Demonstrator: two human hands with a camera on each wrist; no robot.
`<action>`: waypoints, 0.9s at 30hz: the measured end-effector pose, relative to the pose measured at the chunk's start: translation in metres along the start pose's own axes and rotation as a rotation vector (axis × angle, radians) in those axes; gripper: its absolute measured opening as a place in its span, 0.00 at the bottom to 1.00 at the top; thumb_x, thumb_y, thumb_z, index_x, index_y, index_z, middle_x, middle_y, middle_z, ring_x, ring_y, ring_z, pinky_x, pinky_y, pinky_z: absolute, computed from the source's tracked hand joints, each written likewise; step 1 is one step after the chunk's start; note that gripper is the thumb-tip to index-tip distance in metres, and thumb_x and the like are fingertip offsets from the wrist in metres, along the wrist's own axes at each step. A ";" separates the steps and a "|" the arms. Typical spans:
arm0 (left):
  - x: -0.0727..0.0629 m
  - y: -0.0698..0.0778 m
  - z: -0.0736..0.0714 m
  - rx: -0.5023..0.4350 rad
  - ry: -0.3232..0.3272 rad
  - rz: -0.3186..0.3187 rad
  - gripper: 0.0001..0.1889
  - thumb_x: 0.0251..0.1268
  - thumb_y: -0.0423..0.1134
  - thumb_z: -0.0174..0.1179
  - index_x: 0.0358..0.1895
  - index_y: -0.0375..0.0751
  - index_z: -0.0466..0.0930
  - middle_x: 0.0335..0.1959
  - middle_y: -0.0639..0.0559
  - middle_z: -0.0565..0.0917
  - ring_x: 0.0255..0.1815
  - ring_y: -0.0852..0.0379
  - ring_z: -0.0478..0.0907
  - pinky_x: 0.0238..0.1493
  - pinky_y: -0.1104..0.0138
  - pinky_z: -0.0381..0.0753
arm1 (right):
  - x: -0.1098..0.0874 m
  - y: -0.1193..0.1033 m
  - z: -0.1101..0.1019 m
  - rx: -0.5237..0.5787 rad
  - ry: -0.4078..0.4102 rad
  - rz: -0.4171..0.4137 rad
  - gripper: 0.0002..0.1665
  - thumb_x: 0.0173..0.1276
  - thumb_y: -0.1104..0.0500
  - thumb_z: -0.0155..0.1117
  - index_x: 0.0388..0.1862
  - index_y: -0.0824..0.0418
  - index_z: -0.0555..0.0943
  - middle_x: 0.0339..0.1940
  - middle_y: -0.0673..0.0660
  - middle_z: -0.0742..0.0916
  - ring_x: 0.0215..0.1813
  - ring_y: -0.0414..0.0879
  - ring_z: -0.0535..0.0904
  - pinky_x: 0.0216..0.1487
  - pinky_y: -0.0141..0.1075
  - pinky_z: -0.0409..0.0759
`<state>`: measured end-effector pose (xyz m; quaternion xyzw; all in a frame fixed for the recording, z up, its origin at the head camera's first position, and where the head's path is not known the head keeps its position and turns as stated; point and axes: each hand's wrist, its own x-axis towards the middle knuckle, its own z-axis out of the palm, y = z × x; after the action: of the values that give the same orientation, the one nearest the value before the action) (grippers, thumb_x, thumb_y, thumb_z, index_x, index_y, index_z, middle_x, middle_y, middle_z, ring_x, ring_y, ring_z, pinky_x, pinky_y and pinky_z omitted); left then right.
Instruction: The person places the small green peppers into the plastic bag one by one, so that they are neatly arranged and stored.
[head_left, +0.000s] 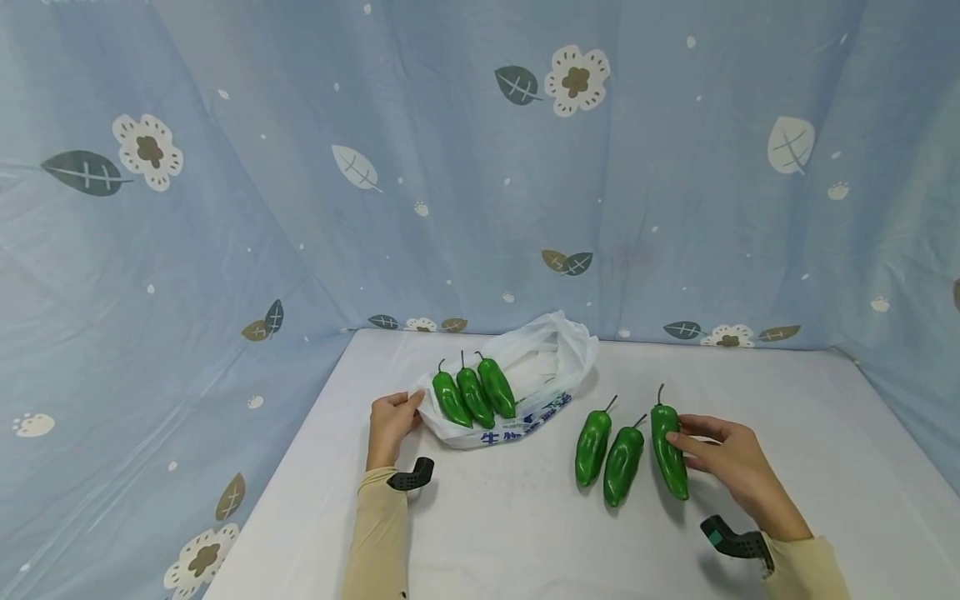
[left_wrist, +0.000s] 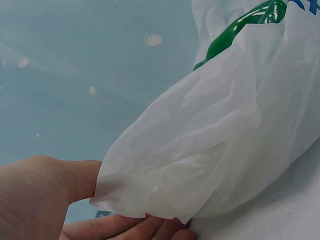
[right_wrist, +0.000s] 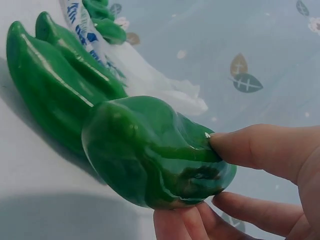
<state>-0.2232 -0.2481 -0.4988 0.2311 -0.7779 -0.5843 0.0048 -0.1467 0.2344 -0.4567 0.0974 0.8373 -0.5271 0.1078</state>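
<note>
My right hand (head_left: 723, 458) pinches a glossy green pepper (head_left: 667, 450) between thumb and fingers, its stem pointing away from me. In the right wrist view this pepper (right_wrist: 155, 150) fills the middle, blunt tip toward the camera. Two more green peppers (head_left: 592, 450) lie on the table just left of it. With thumb and fingers my left hand (head_left: 393, 425) pinches the left edge of a white plastic bag (head_left: 540, 367) printed in blue. Three green peppers (head_left: 474, 396) lie side by side at the bag's left part. The left wrist view shows the bag's rim (left_wrist: 165, 165) between thumb and fingers.
A white cloth covers the table (head_left: 495, 525). Behind and along the sides hangs a blue curtain (head_left: 465, 167) with leaves and flowers. Black wrist mounts (head_left: 731, 540) sit on both forearms.
</note>
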 end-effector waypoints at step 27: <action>0.000 -0.001 -0.001 -0.032 -0.015 0.014 0.30 0.74 0.46 0.63 0.67 0.24 0.74 0.64 0.30 0.79 0.52 0.48 0.85 0.54 0.64 0.89 | 0.016 -0.032 0.006 0.022 -0.024 -0.119 0.43 0.74 0.48 0.69 0.76 0.72 0.67 0.66 0.71 0.78 0.44 0.25 0.80 0.49 0.33 0.90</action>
<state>-0.2226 -0.2493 -0.4992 0.2213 -0.7699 -0.5985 0.0068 -0.1702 0.2158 -0.4358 0.0422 0.8343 -0.5431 0.0851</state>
